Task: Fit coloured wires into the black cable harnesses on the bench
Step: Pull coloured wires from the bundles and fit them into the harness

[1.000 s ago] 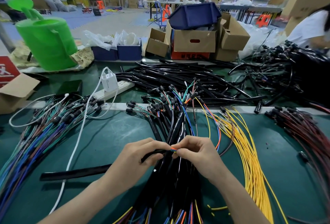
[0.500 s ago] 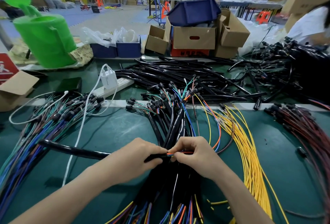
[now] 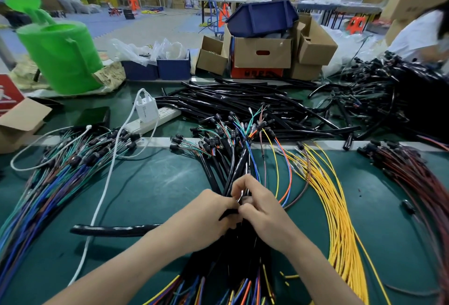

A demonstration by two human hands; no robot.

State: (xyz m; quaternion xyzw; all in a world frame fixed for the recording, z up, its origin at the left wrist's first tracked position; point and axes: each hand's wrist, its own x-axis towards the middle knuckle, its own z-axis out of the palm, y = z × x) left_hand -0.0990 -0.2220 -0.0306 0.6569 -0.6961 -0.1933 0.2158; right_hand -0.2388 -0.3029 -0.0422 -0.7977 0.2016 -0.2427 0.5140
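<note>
We have both hands together at the middle of the green tabletop (image 3: 155, 188), over the central bundle of black harnesses (image 3: 233, 166). Our left hand (image 3: 206, 217) is closed around one black sleeve (image 3: 114, 230), whose free length trails off to the left across the tabletop. Our right hand (image 3: 260, 207) touches the left, its fingertips pinched at the sleeve's mouth; what they pinch is too small to tell.

We count four loose groups of coloured wires around the hands: blue and green ones (image 3: 46, 183) on the left, a yellow sheaf (image 3: 337, 212) just right, dark red ones (image 3: 422, 183) at the far right, and a few orange and blue strands (image 3: 288, 178) beside the right hand. Bare black sleeves (image 3: 243, 100) are heaped farther back.

Two blue bins (image 3: 158, 69) hold clear plastic bags (image 3: 145, 49). An upturned blue bin (image 3: 262, 17) sits on a cardboard box (image 3: 262, 53).
</note>
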